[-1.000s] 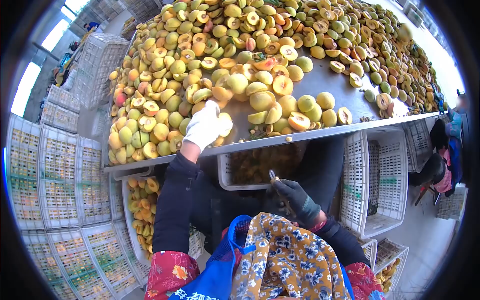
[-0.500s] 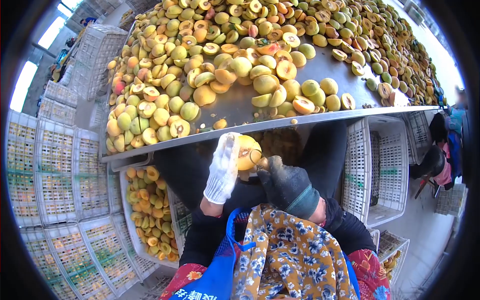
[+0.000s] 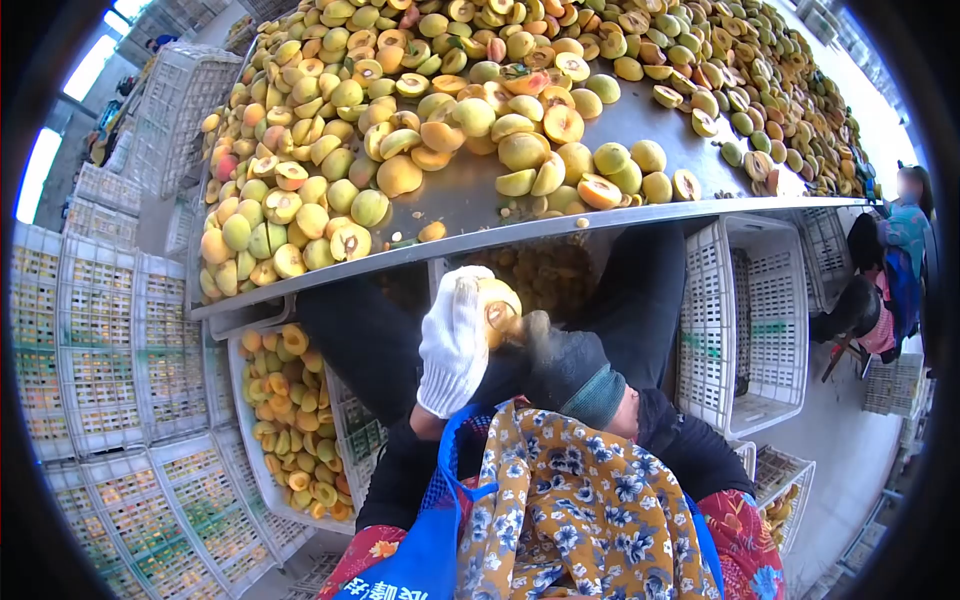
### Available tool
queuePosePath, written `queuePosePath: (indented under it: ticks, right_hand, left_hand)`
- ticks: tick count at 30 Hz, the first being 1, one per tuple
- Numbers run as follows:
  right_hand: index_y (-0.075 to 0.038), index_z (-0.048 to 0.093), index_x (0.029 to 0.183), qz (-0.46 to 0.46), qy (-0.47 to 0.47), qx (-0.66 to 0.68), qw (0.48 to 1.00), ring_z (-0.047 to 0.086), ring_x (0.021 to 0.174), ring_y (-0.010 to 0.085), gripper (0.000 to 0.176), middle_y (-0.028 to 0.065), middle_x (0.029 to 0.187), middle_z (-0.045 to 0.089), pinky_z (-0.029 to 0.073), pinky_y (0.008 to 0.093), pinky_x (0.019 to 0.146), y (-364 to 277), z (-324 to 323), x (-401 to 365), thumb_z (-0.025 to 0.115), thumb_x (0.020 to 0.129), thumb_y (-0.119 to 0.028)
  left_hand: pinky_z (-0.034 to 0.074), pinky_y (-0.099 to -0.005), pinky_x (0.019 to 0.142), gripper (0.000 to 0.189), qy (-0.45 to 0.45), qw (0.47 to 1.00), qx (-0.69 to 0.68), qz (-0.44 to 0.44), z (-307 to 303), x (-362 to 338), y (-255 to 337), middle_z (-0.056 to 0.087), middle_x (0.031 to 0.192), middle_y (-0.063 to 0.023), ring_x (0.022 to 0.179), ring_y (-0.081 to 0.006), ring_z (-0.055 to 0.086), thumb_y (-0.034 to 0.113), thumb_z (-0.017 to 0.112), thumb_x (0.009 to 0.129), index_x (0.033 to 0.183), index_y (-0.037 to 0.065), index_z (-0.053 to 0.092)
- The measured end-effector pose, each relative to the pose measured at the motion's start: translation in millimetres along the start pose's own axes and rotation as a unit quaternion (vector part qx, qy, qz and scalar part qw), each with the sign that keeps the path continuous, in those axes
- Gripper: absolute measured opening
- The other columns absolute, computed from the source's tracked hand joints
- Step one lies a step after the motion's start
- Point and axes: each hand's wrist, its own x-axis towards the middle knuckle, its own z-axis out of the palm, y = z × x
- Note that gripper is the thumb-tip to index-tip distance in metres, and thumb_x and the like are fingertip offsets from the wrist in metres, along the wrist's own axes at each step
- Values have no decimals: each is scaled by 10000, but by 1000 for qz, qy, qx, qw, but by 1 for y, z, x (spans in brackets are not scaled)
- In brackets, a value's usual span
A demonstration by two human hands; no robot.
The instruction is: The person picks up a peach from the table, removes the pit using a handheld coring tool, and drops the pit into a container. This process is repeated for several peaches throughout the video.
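Note:
My left hand [image 3: 452, 348], in a white knitted glove, is closed round a yellow peach half [image 3: 497, 308], its cut face turned to the right. My right hand [image 3: 575, 372], in a dark glove with a green cuff, grips a small pitting tool [image 3: 516, 328] with a curved wire loop. The tool's tip is at the cut face of the fruit; its handle is mostly hidden by my fingers. Both hands are above my lap, just below the metal table's edge [image 3: 560, 228]. Many peach halves [image 3: 400, 175] lie heaped on the table, some cut side up.
On the left stands a white crate [image 3: 246, 415] of peach halves, beside stacked crates [image 3: 105, 360]. Another white crate [image 3: 705, 330] stands on the right. A further crate [image 3: 785, 490] with fruit is at lower right. Another person [image 3: 900, 250] sits at the far right.
My left hand has turned the peach half, so its cut face shows more from the side. The tool's loop is less visible against it. The view has shifted slightly.

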Motion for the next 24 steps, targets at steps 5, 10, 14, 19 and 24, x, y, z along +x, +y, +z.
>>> queuePosePath:
  ticks: [5, 10, 14, 19, 24]
  right_hand:
    - [-24, 502, 1078, -5, 6, 48, 999, 715, 751, 417, 290, 242, 801, 696, 557, 487, 614, -8, -5, -4, 618, 998, -277]
    - [2, 516, 1105, 38, -85, 97, 991, 721, 824, 404, 292, 266, 844, 695, 559, 460, 650, -3, -3, 3, 616, 1006, -254]
    - [12, 540, 1085, -25, -83, 223, 971, 718, 835, 411, 262, 267, 862, 702, 560, 453, 665, 12, 0, 9, 642, 974, -202]
    - [3, 534, 1095, 28, -63, 80, 994, 712, 776, 437, 269, 262, 843, 701, 568, 473, 628, 9, 7, -1, 642, 972, -211]
    - [-23, 501, 1135, 29, -15, 52, 998, 712, 751, 440, 305, 259, 824, 703, 574, 493, 612, 3, 9, -6, 634, 977, -248]
  left_hand:
    - [536, -354, 886, 287, 17, 999, -23, -15, 1, -2, 11, 708, 1049, -163, 984, -293, 708, 211, 449, 1101, 1178, 4, 633]
    - [550, -369, 853, 270, 33, 997, 72, 9, 1, -6, 15, 718, 1015, -190, 957, -305, 724, 195, 474, 1089, 1180, -2, 636]
    - [560, -382, 828, 237, 52, 990, 126, 42, 6, -7, 7, 726, 1001, -197, 937, -327, 734, 162, 502, 1073, 1177, -5, 635]
    - [565, -393, 824, 238, 38, 990, 139, 14, 12, -5, 8, 729, 1005, -194, 931, -366, 732, 173, 505, 1074, 1163, -1, 639]
    - [563, -398, 837, 297, 50, 994, 100, -7, 15, -5, 5, 729, 1023, -192, 952, -360, 728, 253, 490, 1088, 1152, 13, 652]
